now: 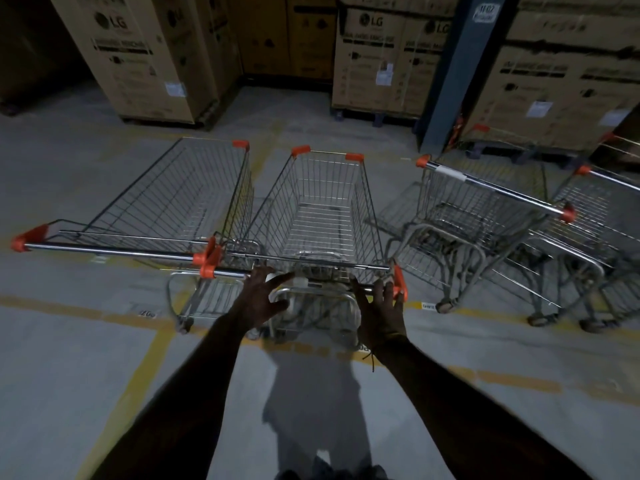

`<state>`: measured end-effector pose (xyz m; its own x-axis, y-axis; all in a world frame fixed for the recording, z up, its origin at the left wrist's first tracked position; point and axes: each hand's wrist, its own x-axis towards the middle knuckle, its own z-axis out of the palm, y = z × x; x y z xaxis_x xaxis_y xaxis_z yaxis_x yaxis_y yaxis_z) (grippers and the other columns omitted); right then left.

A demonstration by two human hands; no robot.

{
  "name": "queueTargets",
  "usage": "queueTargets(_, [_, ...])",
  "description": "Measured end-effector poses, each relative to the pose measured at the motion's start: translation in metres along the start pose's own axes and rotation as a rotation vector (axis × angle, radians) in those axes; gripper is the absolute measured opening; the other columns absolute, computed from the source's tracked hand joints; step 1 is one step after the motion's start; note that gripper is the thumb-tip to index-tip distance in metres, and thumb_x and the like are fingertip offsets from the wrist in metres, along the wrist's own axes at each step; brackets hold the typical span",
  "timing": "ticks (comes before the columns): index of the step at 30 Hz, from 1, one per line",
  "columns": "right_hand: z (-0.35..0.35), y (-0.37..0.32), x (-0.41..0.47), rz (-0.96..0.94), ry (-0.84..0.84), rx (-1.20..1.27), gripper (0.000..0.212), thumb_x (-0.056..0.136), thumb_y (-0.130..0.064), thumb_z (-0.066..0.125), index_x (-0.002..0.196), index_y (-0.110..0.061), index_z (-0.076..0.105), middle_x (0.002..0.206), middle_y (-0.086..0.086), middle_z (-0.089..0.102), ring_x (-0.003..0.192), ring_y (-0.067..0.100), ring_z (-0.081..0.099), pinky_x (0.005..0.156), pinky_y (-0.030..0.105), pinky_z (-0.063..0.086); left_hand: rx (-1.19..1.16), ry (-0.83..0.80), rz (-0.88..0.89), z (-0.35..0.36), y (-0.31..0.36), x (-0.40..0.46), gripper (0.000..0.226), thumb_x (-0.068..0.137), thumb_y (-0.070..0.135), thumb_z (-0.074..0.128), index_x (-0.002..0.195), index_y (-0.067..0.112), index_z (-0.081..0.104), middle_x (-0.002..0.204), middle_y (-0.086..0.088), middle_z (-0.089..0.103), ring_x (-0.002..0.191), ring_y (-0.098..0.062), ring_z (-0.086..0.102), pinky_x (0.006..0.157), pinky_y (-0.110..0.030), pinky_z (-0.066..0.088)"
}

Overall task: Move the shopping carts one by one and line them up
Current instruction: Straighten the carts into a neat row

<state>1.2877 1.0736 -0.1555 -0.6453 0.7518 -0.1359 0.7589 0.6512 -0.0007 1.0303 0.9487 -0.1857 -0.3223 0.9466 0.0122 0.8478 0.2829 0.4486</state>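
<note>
At lower centre, both arms reach forward: left hand (260, 295) and right hand (381, 306), fingers spread, hover at the handle (332, 285) of the middle cart (322, 216), gripping nothing.

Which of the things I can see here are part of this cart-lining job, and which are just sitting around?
Part of the job:
- middle cart, left hand and right hand spread open at its handle
- left cart beside it
- two carts at the right, standing askew

Just sitting around:
- stacked cardboard boxes
- blue pillar
- yellow floor lines
</note>
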Motion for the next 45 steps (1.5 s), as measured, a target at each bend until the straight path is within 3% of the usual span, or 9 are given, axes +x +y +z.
queueTargets(8, [0.002,-0.028,-0.015,0.046,-0.037,0.026,0.107,0.081,-0.022,0.059,0.151,-0.036,-0.020,0.159,0.024,0.003,0.146,0.046,-0.002,0.114,0.061,-0.006,-0.013,0.036,0.047,-0.007,-0.019,-0.017,0.066,0.079,0.057,0.056,0.142,0.041,0.044,0.137,-0.013,0.044,0.130,-0.029,0.036,0.103,-0.044,0.031])
queueTargets(15, [0.004,-0.048,-0.025,0.067,-0.060,0.025,0.103,0.084,-0.020,0.055,0.150,-0.034,-0.022,0.160,0.026,0.000,0.146,0.047,-0.003,0.114,0.062,-0.005,-0.035,0.024,0.084,-0.011,-0.039,-0.026,0.068,0.077,0.059,0.053,0.143,0.048,0.038,0.138,-0.010,0.043,0.129,-0.027,0.036,0.103,-0.052,0.035])
queueTargets(21, [0.004,-0.056,-0.026,0.079,-0.063,-0.022,0.099,0.085,-0.024,0.053,0.152,-0.030,-0.021,0.160,0.025,0.001,0.145,0.048,-0.003,0.114,0.062,-0.006,-0.074,0.064,0.105,-0.012,-0.045,-0.029,0.068,0.077,0.044,0.065,0.142,0.041,0.044,0.139,-0.010,0.038,0.124,-0.022,0.036,0.101,-0.043,0.037])
queueTargets(26, [0.002,-0.060,-0.027,0.088,-0.086,-0.036,0.101,0.087,-0.026,0.055,0.151,-0.030,-0.024,0.160,0.024,-0.002,0.146,0.047,-0.005,0.115,0.061,-0.006,-0.064,0.077,0.120,-0.011,-0.048,-0.029,0.066,0.081,0.041,0.068,0.142,0.038,0.044,0.141,-0.008,0.036,0.122,-0.008,0.029,0.102,-0.034,0.031])
queueTargets(42, [0.008,-0.051,-0.021,0.079,-0.106,0.014,0.107,0.084,-0.036,0.062,0.150,-0.036,-0.022,0.161,0.021,-0.011,0.146,0.044,-0.014,0.114,0.059,-0.010,-0.002,0.044,0.068,-0.015,-0.038,-0.032,0.068,0.080,0.049,0.062,0.144,0.043,0.038,0.148,-0.009,0.035,0.132,-0.024,0.034,0.103,-0.042,0.031])
queueTargets(45, [0.007,-0.044,-0.015,0.067,-0.135,0.010,0.108,0.083,-0.041,0.063,0.151,-0.037,-0.021,0.161,0.020,-0.013,0.146,0.044,-0.016,0.114,0.060,-0.010,-0.005,0.029,0.062,-0.016,-0.036,-0.030,0.068,0.080,0.056,0.057,0.144,0.044,0.038,0.147,-0.012,0.037,0.134,-0.027,0.036,0.106,-0.050,0.033])
